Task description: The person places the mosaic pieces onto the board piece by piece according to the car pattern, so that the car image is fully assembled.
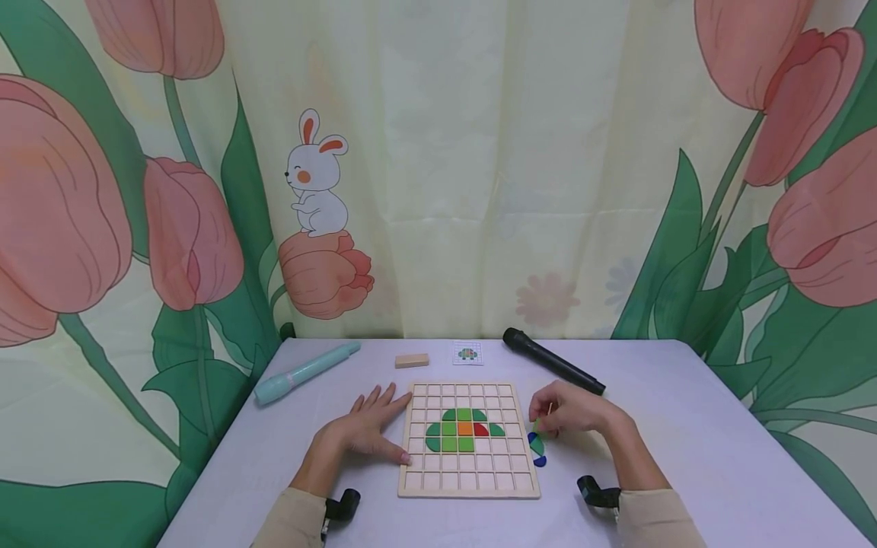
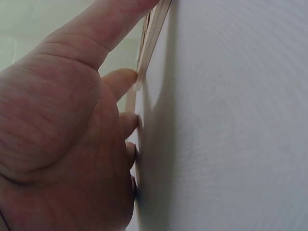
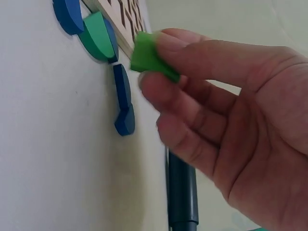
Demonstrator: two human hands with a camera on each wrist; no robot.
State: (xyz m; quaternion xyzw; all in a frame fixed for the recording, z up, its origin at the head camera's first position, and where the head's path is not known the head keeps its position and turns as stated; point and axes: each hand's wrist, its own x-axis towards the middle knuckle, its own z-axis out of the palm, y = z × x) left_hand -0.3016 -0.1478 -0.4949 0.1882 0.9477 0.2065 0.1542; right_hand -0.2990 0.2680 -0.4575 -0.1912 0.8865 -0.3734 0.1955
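A wooden grid board [image 1: 473, 487] lies on the table with green, orange and red pieces set in its cells. My left hand [image 1: 373, 422] is spread flat at the board's left side, thumb and index finger at its edge. In the right wrist view my right hand [image 3: 231, 96] pinches a light green block [image 3: 144, 53] between thumb and fingers, raised over the table just right of the board. Below it lie loose blue pieces [image 3: 122, 86] and a green rounded piece [image 3: 97, 37], close to the board's right edge.
Behind the board are a small wooden block [image 1: 412, 361] and a card [image 1: 468, 352] printed with a coloured grid picture. A teal tube-shaped object [image 1: 308, 373] lies at the back left, and a black microphone [image 1: 555, 361] at the back right, close to my right hand.
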